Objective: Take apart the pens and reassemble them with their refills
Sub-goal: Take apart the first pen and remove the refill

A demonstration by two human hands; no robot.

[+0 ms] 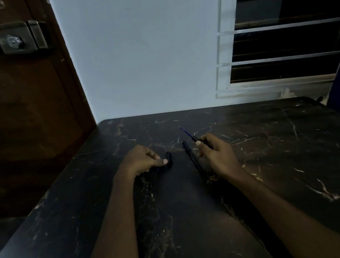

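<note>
On a dark marble surface [259, 159], a black pen barrel [193, 158] lies between two hands: the left hand [144, 159] pinches a small black cap [169, 159], while the right hand [215, 151] grips a blue refill [188, 133] pointing away.

Mid-frame, both hands rest on a dark marble-patterned worktop [279, 144]. The left hand [141, 159] pinches a short black pen piece [169, 159] lying on the surface. The right hand [215, 151] grips a blue refill [186, 132] pointing toward the upper centre. A black pen barrel [193, 158] lies between the hands.
</note>
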